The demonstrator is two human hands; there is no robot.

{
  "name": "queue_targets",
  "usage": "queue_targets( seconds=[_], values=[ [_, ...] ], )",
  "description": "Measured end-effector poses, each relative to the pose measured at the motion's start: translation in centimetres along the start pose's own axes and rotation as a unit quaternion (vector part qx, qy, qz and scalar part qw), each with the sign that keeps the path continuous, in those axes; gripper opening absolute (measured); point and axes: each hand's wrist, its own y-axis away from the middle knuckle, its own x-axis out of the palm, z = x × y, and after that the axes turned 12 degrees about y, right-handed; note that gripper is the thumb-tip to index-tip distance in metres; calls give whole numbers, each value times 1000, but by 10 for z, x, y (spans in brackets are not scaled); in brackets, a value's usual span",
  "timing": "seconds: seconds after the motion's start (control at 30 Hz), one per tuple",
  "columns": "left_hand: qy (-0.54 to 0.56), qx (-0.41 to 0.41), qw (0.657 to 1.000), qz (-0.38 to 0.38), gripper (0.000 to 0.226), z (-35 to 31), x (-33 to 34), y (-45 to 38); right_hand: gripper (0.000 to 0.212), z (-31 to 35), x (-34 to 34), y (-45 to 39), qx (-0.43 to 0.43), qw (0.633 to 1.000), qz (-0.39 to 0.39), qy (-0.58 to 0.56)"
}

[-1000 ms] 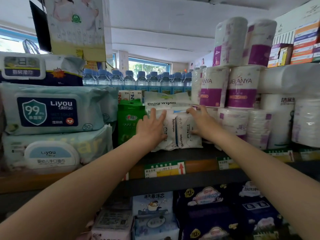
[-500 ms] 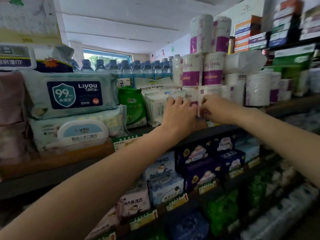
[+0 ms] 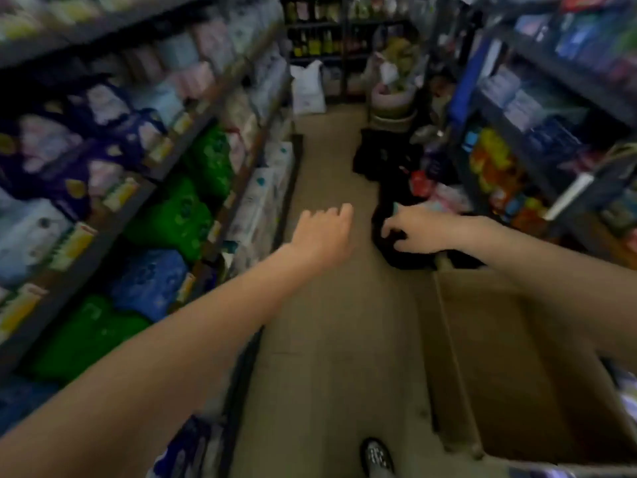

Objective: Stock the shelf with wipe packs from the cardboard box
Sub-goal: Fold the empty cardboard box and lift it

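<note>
The view looks down a blurred shop aisle. The left hand (image 3: 322,236) is stretched out over the floor (image 3: 331,339), fingers loosely curled, holding nothing. The right hand (image 3: 413,229) reaches across beyond the box's far corner, fingers bent downward over a dark heap (image 3: 406,257) on the floor; whether it grips anything there cannot be told through the blur. The cardboard box (image 3: 458,357) sits open at the lower right, its near wall and inner side bare brown; no wipe packs can be made out inside it. The shelf (image 3: 144,177) runs along the left edge of the aisle, its tiers packed with green, blue and pale packs. A second rack (image 3: 537,139) of goods lines the right side. A shoe (image 3: 377,457) shows at the bottom edge.
</note>
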Motion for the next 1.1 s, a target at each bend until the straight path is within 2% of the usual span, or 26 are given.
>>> queue_targets(
  seconds=[0.13,0.23,0.4,0.5,0.63,0.8,0.87,1.0,1.1],
  values=[
    [41,94,991,90,60,-86,75,-14,31,-70,105,67,105,989,92,-56],
    [57,133,974,175,60,-141,129,-19,33,-90,187,109,130,975,155,-92],
    [66,145,931,328,64,-211,246,-30,49,-86,328,144,80,935,309,-155],
    [73,165,904,386,68,-238,306,-22,53,-80,398,150,30,928,345,-139],
    [48,177,878,442,78,-250,356,-10,36,-67,460,149,-9,933,346,-100],
    [7,129,819,559,76,-238,360,-10,24,-68,437,145,-50,954,282,-88],
    [-16,101,814,571,72,-235,345,-20,20,-79,402,135,-63,962,244,-107],
    [97,-5,852,514,53,-219,271,-72,9,-112,297,104,-78,968,194,-136],
    [123,10,896,428,53,-191,196,-119,6,-135,215,70,-49,980,147,-128]
  ],
)
